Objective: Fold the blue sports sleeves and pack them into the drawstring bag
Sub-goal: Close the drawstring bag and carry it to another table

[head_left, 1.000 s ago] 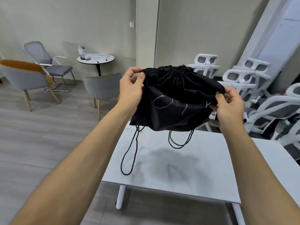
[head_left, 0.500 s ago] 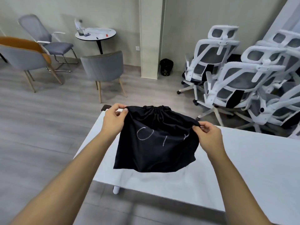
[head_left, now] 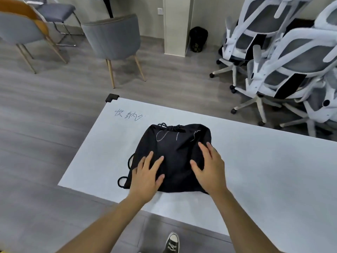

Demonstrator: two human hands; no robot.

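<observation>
A black drawstring bag (head_left: 175,143) lies flat on the white table (head_left: 264,170), its cinched mouth pointing away from me and white chalk marks on its upper face. My left hand (head_left: 146,175) rests palm down on the bag's near left part, fingers spread. My right hand (head_left: 209,167) presses palm down on the near right part, fingers apart. Black cord loops (head_left: 125,172) stick out at the bag's left side. No blue sleeves are visible; the bag hides whatever is inside.
Handwriting (head_left: 128,115) marks the table's far left corner. Beyond the table stand a grey chair (head_left: 113,35), an orange-backed chair (head_left: 20,28), a pillar (head_left: 176,24), a black bin (head_left: 198,39) and stacked white office chairs (head_left: 284,57). My shoe (head_left: 171,242) shows below the table edge.
The bag was held up in the air by its top corners, then lowered. It now lies flat on the table, and both hands have let go and rest open on it.
</observation>
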